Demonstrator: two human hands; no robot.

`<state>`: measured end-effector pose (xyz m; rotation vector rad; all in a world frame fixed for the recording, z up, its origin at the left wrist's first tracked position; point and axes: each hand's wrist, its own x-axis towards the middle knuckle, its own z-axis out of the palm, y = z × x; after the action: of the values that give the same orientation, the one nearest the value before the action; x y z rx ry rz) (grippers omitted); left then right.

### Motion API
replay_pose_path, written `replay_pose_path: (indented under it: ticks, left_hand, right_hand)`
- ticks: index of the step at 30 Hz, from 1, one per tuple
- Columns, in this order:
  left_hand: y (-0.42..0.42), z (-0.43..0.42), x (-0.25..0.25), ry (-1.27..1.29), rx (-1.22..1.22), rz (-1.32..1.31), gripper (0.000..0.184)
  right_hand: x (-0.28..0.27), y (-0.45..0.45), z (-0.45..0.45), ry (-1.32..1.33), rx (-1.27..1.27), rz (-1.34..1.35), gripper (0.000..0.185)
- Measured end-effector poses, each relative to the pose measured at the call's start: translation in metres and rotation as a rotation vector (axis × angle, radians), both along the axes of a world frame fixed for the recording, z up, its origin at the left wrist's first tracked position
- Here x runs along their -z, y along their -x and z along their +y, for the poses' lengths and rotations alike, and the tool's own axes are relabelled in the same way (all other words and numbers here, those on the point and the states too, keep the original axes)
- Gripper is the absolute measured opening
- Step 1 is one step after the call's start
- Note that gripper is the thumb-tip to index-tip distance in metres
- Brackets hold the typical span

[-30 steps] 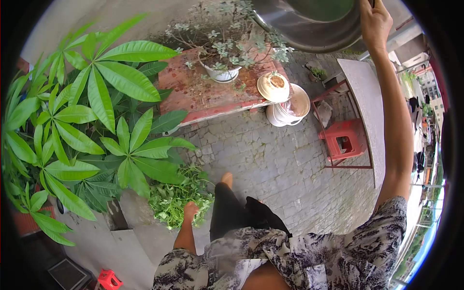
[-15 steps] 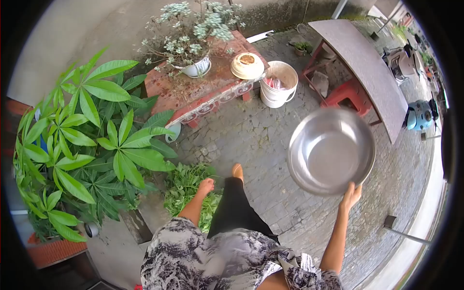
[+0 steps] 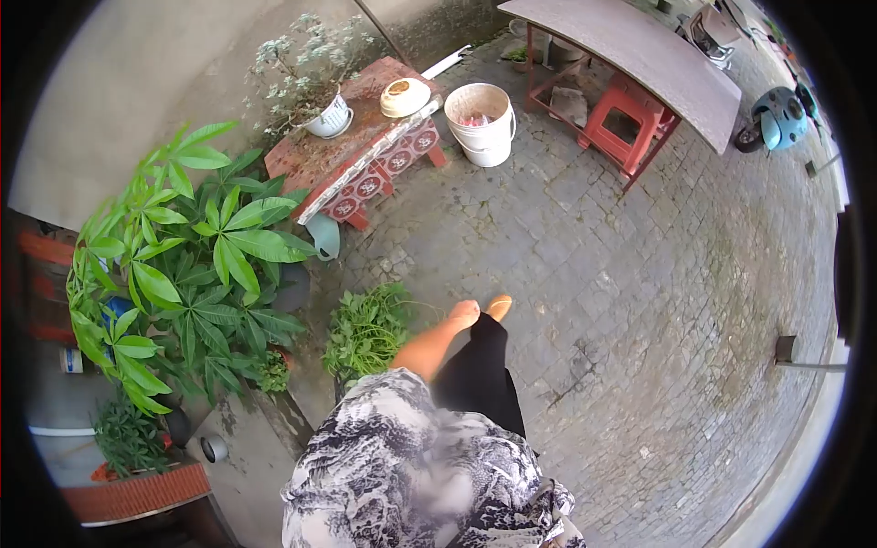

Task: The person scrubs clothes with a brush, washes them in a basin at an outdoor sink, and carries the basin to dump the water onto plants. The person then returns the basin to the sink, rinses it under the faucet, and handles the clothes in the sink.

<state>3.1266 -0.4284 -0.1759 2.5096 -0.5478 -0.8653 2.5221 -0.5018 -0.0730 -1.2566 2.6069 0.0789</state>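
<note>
My left hand hangs in front of my body beside the dark trouser leg. Its fingers look curled in, and nothing shows in them. To its left lies a heap of leafy green stems, apart from the hand. One brown shoe pokes out just past the fingers. My right hand is outside the view, and the metal basin is not visible either.
Ahead stand a red bench with a potted succulent and an upturned bowl, a white bucket, and a table over a red stool. Broad-leaved plants fill the left. A scooter is at the far right.
The metal basin and my right hand have gone out of view. My left hand appears farther right and higher, and the surroundings have shifted as my head and body moved.
</note>
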Motion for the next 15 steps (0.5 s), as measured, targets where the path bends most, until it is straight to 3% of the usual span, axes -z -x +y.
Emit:
replay_pose_path:
  ticks: [6,10,11,12,15]
  left_hand:
    - [0.046,-0.105,0.002,-0.089,0.180,-0.003,0.025]
    - [0.095,-0.165,0.049,0.031,0.545,-0.045,0.026]
    - [0.075,-0.169,0.026,-0.017,0.408,0.107,0.027]
    - [0.071,-0.180,0.046,-0.145,0.551,-0.012,0.029]
    - [0.067,-0.230,0.074,-0.361,0.512,0.166,0.024]
  right_hand:
    - [0.005,0.092,0.017,0.026,0.137,-0.155,0.026]
    - [-0.005,0.143,0.109,0.065,0.423,-0.216,0.024]
    - [-0.006,0.146,0.142,0.065,0.509,-0.208,0.023]
    - [-0.008,0.148,0.178,0.054,0.593,-0.205,0.023]
    - [-0.009,0.124,0.262,0.028,0.810,-0.203,0.022]
